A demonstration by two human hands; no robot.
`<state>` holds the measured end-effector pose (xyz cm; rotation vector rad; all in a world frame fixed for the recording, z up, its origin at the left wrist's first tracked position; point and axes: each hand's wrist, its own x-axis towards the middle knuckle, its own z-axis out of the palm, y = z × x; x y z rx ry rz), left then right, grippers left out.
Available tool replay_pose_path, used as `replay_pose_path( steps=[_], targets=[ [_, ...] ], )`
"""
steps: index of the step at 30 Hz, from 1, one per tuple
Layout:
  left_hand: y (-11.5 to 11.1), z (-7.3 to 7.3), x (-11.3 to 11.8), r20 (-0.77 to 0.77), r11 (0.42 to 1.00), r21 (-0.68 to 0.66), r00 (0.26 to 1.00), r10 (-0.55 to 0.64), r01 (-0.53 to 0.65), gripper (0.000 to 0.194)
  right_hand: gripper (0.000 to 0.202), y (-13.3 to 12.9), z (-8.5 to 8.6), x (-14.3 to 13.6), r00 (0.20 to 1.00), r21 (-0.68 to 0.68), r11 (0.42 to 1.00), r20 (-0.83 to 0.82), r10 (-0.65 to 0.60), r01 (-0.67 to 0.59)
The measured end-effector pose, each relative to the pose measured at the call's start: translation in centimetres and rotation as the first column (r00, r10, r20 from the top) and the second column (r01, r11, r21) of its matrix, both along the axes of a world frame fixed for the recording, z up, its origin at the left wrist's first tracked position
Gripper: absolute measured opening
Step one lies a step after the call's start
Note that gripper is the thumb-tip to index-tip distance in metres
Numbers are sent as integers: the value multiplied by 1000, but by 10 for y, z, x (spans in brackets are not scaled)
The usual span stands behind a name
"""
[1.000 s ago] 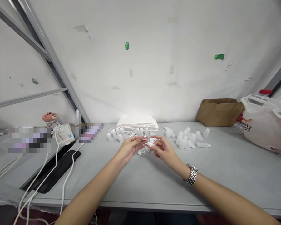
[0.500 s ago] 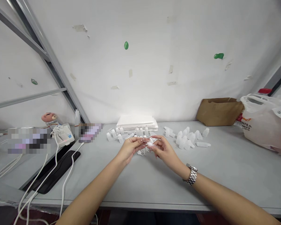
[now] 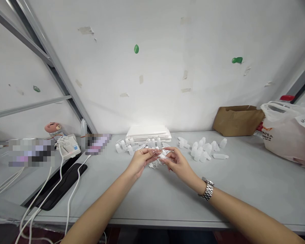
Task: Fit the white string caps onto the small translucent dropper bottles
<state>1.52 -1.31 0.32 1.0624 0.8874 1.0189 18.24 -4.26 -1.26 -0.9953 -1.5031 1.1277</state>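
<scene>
My left hand point(image 3: 140, 160) and my right hand point(image 3: 176, 160) meet above the middle of the table. Between the thumb and fingers of the right one is a small translucent plastic bottle point(image 3: 163, 156), partly covered by the fingertips. The left fingers pinch at its left side; what they grip is too small and hidden to make out. Below the hands lie white caps with thin straps point(image 3: 155, 165). Behind and to the left stand several capped bottles point(image 3: 118, 148). Several uncapped translucent bottles point(image 3: 198, 153) are heaped to the right of my right hand.
A stack of white sheets or flat boxes point(image 3: 148, 130) lies against the wall. At the right are a brown paper box point(image 3: 237, 122) and a full plastic bag point(image 3: 287, 135). A power strip with white cables point(image 3: 70, 146) and a black slab-like item point(image 3: 61, 189) are at the left.
Both hands stay almost in the same place. The small bottle in the right fingers has shifted or turned slightly.
</scene>
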Motion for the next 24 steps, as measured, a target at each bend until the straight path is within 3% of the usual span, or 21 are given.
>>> replay_pose_path(
  steps=[5, 12, 17, 21, 24],
  targets=[
    [-1, -3, 2, 54, 999, -21, 998, 26, -25, 26, 39, -1, 0, -1, 1000, -7, 1000, -6, 8, -8],
    [1, -4, 3, 217, 983, -181, 975, 47, -7, 9, 38, -1, 0, 0, 1000, 12, 1000, -22, 1, 0],
    [2, -5, 2, 247, 973, -233, 967, 67, -8, 8, 39, 0, -1, 0, 999, 20, 1000, -49, 11, -10],
    [2, -4, 2, 261, 973, -229, 962, 75, -14, 8, 43, 1, 3, 1, 995, -58, 998, -96, 33, -39],
    [4, -4, 2, 280, 981, -191, 955, 94, -41, 6, 42, 3, 6, 2, 975, -142, 988, -218, 31, -63]
  ],
)
